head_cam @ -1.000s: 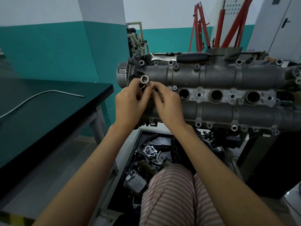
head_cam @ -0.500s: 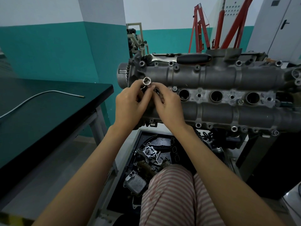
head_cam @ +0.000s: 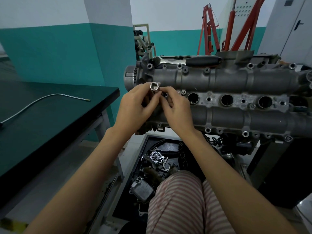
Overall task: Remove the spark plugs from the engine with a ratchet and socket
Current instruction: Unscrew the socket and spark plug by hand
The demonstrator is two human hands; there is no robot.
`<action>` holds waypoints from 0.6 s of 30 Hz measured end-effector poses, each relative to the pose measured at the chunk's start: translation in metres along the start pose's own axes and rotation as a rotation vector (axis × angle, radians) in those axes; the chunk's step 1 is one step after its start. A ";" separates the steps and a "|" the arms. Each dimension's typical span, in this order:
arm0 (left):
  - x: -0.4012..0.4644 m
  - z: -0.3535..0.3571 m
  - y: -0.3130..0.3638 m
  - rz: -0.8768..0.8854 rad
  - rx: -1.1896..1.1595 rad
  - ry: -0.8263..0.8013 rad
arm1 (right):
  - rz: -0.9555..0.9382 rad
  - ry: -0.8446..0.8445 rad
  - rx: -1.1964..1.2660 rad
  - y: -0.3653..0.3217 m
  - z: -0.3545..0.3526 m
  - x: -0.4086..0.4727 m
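Note:
A grey engine cylinder head [head_cam: 228, 85] lies across the middle right on a stand, with three open round plug wells [head_cam: 227, 100] in a row. My left hand [head_cam: 135, 107] grips a long chrome socket [head_cam: 154, 86], whose open end points up toward me over the leftmost well. My right hand [head_cam: 175, 108] pinches the socket's side just below its rim. The well under my hands is hidden. A ratchet with a black handle [head_cam: 203, 61] lies on top of the engine.
A dark green workbench [head_cam: 50, 119] at the left carries a bent metal tube [head_cam: 42, 100]. Below the engine a black tray [head_cam: 158, 168] holds loose engine parts. Red hoist frames [head_cam: 228, 26] stand behind. My striped trouser leg [head_cam: 182, 205] is at bottom centre.
The socket has risen a little and shifted right between my fingers. Both hands stay at the leftmost well.

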State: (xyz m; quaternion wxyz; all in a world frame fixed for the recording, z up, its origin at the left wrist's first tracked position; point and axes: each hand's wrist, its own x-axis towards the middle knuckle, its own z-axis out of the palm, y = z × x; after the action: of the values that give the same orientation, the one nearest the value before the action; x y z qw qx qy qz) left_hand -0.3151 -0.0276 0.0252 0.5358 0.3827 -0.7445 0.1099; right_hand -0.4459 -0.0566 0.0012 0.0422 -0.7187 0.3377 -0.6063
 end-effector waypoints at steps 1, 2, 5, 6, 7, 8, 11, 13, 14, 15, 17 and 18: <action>0.002 -0.001 -0.001 0.020 0.023 -0.011 | -0.003 -0.001 0.006 0.001 0.000 0.000; 0.005 -0.003 -0.002 0.040 0.042 -0.022 | -0.006 -0.003 0.010 0.001 0.000 0.000; 0.011 -0.006 -0.003 0.042 0.049 -0.095 | -0.005 -0.012 0.001 0.001 0.001 0.000; 0.012 -0.007 -0.002 0.034 0.042 -0.122 | -0.002 -0.011 0.001 0.001 0.001 0.000; 0.014 -0.008 -0.002 0.032 0.036 -0.146 | 0.004 -0.007 0.004 0.002 0.001 0.000; 0.015 -0.009 -0.002 0.036 0.031 -0.170 | 0.010 -0.002 0.009 0.002 0.001 0.000; 0.023 -0.010 -0.003 0.074 0.020 -0.267 | 0.037 0.014 0.020 0.002 0.000 0.001; 0.027 -0.009 -0.005 0.083 0.014 -0.307 | 0.072 0.015 0.041 0.003 -0.001 0.002; 0.027 -0.008 -0.005 0.082 0.027 -0.313 | 0.087 0.015 0.051 0.003 -0.001 0.003; 0.025 -0.006 -0.006 0.079 0.052 -0.305 | 0.096 0.012 0.057 0.003 -0.002 0.003; 0.018 -0.002 -0.005 0.059 0.098 -0.242 | 0.099 0.003 0.052 0.003 -0.001 0.004; 0.014 0.000 -0.004 0.047 0.105 -0.205 | 0.102 0.002 0.043 0.003 0.001 0.004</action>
State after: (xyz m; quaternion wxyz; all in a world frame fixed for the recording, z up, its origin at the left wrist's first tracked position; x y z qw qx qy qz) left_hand -0.3139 -0.0370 0.0368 0.4331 0.4021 -0.7974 0.1215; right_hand -0.4464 -0.0608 0.0028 0.0883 -0.6988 0.3607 -0.6114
